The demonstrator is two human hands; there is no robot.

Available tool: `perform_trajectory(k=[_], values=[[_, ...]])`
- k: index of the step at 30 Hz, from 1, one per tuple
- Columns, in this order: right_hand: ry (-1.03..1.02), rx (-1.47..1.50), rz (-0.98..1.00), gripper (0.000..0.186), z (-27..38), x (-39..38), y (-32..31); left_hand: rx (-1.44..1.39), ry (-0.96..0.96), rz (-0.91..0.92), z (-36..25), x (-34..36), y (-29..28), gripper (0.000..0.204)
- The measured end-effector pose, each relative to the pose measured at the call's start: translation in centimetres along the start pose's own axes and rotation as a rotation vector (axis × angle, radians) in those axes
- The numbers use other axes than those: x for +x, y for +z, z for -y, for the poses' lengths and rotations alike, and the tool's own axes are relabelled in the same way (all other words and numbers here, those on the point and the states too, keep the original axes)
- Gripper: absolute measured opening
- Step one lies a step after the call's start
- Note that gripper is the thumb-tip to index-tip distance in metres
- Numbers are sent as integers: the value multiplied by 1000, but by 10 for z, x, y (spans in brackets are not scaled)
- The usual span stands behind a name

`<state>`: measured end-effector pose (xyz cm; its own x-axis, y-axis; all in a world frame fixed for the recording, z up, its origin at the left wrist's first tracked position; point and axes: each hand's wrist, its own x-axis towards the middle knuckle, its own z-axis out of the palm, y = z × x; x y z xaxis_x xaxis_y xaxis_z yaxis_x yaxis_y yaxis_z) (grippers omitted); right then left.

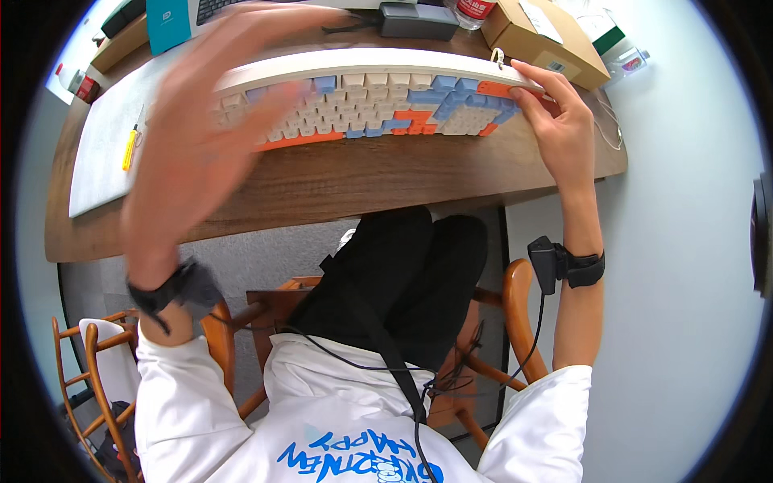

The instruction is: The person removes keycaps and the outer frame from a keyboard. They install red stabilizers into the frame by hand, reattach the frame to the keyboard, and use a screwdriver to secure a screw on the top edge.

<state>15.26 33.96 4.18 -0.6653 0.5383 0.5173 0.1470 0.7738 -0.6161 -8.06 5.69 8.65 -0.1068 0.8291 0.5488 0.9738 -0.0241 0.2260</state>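
Observation:
A keyboard (386,103) with a white case and cream, blue and orange keys stands tilted up over the wooden desk, its keys facing me. My right hand (560,113) grips its right end, fingers on the back edge and thumb at the front by the orange keys. A small metal loop (498,58) shows on its top edge near those fingers. In front of the keyboard's left end is my left hand (189,153), large and blurred by motion. Its thumb and fingers are spread apart with nothing between them, and it hides the leftmost keys.
On the desk (362,177), a white foam sheet (105,153) carries a yellow utility knife (130,149) at the left. A cardboard box (551,40), a dark grey box (419,22) and a red-labelled bottle (473,11) stand behind the keyboard. A teal box (168,24) is at the back left.

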Motion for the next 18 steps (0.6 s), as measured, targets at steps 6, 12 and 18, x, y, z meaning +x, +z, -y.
perform_trajectory(k=[6, 12, 18], values=[[-72, -88, -46, 33, 1, -4, 4, -62, 30, 65, -40, 71, 90, 38], [-56, -140, -60, 35, 7, -9, 3, -98, -21, 104, -38, 84, 107, 32], [-84, -132, -92, 34, 2, -9, 4, -208, -32, 51, -31, 90, 110, 29]])
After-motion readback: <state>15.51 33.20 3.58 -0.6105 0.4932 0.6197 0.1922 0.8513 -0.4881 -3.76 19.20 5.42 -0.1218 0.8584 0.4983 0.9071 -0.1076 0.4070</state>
